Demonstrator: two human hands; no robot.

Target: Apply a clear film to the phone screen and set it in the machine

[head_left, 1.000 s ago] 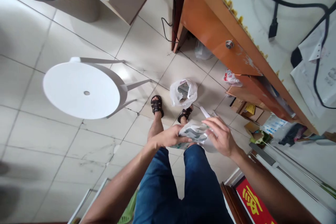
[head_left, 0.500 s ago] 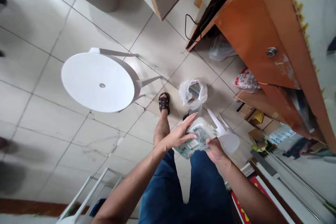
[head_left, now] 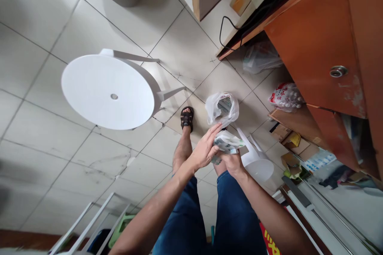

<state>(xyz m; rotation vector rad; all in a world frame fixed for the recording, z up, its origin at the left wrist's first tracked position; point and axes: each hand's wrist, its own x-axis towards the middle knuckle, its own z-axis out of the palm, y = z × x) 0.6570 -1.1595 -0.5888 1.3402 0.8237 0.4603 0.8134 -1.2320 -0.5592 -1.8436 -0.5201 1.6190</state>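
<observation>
A crumpled clear plastic package [head_left: 229,142] with green and white print is between my two hands, above my knees. My left hand [head_left: 205,149] presses on its left side, fingers extended together toward the white bag. On the package's lower right, my right hand [head_left: 232,162] is closed round it, with its fingers partly hidden. Just beyond the hands, an open white plastic bag [head_left: 212,107] stands on the floor with flat greyish items inside.
A round white stool [head_left: 104,91] stands at the left, a smaller white stool [head_left: 259,169] right of my hands. An orange cabinet [head_left: 317,44] fills the right side, with a red-and-white bag [head_left: 285,97] beneath. A white rack [head_left: 89,223] is at the lower left.
The package has been folded or squeezed smaller between my hands. My right hand has moved left, closer to my left hand. The view has shifted slightly.
</observation>
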